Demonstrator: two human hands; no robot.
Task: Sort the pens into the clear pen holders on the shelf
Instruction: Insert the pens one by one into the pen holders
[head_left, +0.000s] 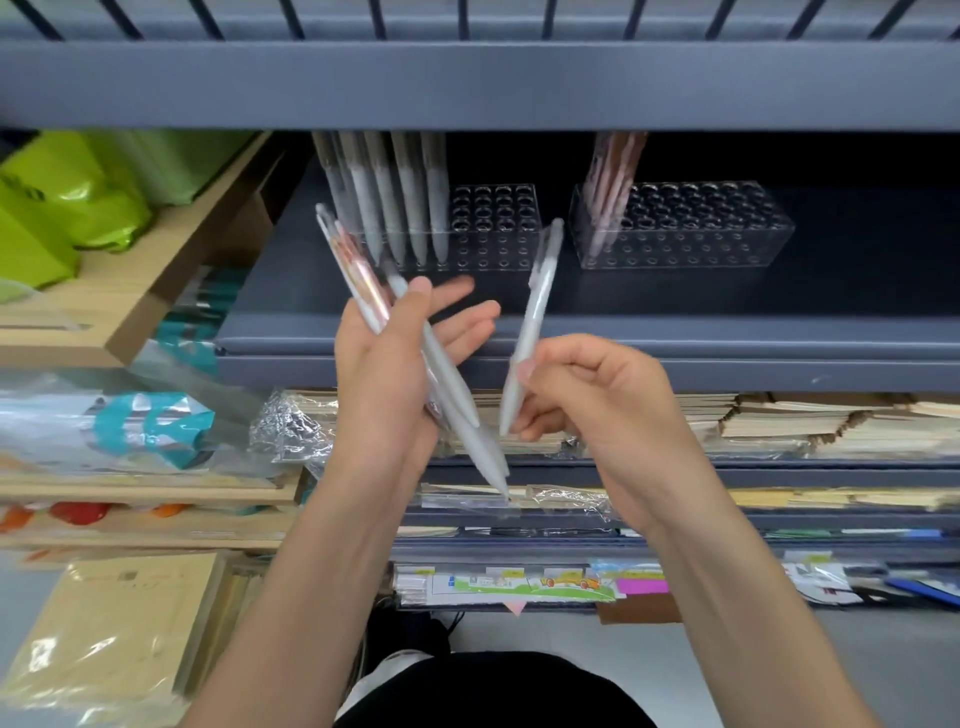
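The left hand (379, 384) gripped a bundle (358, 273) of pens, with the thumb clamped across it. The fingers behind it were blurred. The bundle mixed grey and pinkish barrels, some in clear wrap, and their number could not be made out. The right hand (592, 395) pinched a single grey pen (532, 322) near its lower end, and the pen's top tilted toward the far shelf (727, 338). Both hands were just in front of the shelf's near edge. Two clear holders stood on the shelf. The left holder (493, 228) carried grey pens (384, 197) at its left end. The right holder (691, 223) carried pink pens (610, 182) at its left end. The tops of all the standing pens were cut off by the beam (467, 88) above.
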